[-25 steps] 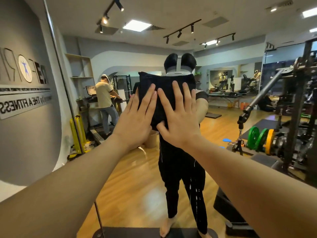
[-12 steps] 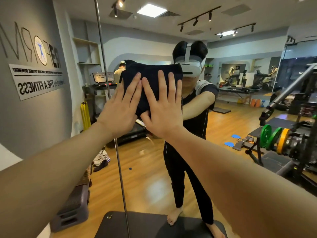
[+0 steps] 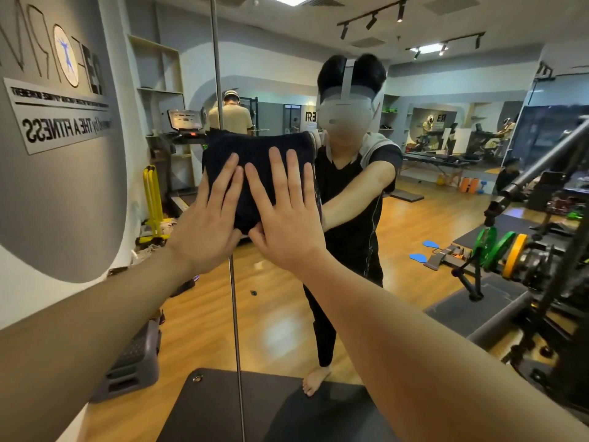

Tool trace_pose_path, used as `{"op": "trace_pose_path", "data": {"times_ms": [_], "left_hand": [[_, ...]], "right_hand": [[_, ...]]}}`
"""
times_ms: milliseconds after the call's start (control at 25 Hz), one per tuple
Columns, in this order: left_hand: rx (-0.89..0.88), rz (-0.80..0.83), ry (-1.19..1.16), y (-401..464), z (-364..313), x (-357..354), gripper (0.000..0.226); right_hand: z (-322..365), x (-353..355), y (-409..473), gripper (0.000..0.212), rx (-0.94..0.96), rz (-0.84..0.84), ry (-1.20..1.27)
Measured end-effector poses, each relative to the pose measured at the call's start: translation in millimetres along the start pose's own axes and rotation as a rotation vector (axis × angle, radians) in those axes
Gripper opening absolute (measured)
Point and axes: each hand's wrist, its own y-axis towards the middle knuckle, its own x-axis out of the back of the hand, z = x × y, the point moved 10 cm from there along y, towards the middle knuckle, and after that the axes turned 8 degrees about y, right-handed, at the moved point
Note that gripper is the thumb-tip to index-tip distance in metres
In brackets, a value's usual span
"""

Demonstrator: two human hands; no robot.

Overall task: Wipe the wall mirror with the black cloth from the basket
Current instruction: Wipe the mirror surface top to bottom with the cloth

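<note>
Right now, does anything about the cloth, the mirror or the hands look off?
Nothing stands out. Both hands, left and right, press the black cloth flat against the wall mirror. The cloth straddles the mirror's vertical seam. No cracks or spills show.

Two hands, left [image 3: 208, 226] beside right [image 3: 287, 218], lie flat on a cloth [image 3: 258, 161] against the mirror [image 3: 414, 218], over its seam [image 3: 236, 330].

The cloth [image 3: 258, 173] under both palms is plain black (no pattern). Reflected right of it: green and yellow weight plates [image 3: 500, 247], blue foot markers [image 3: 424, 250], honey-brown wood floor [image 3: 280, 314].
</note>
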Motion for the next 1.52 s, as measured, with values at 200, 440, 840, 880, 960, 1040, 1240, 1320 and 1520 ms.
{"op": "trace_pose_path", "data": {"times_ms": [200,440,840,880,960,1040,1240,1320,1520], "left_hand": [[-0.019,0.085,-0.021,-49.4,-43.2,-46.9,0.09],[-0.047,0.112,-0.15,-56.3,-178.1,-87.0,0.096],[0.098,-0.23,-0.187,173.8,-186.1,53.5,0.081],[0.085,-0.269,-0.166,192.1,-172.1,74.3,0.08],[0.076,-0.346,-0.134,222.4,-142.4,109.6,0.078],[0.071,-0.384,-0.129,240.6,-111.5,128.8,0.077],[0.004,-0.447,-0.103,231.0,-50.4,137.8,0.071],[0.032,-0.446,-0.13,214.3,-29.2,130.8,0.07],[0.114,-0.414,-0.187,153.1,8.3,101.4,0.073]], "right_hand": [[6.0,-30.0,-74.1,0.082,-0.003,0.07,-0.02],[-61.7,-4.0,-185.0,0.072,-0.078,0.089,-0.107],[-190.5,149.3,-18.2,0.061,-0.033,-0.093,-0.3],[-194.6,161.2,8.2,0.064,-0.025,-0.094,-0.303],[-196.8,179.2,56.8,0.069,-0.05,-0.115,-0.297],[-189.7,185.3,92.7,0.073,-0.094,-0.139,-0.274],[-146.7,159.4,126.6,0.072,-0.153,-0.222,-0.241],[-125.7,143.8,131.4,0.07,-0.132,-0.227,-0.224],[-70.6,97.8,124.7,0.074,-0.043,-0.133,-0.176]]}}
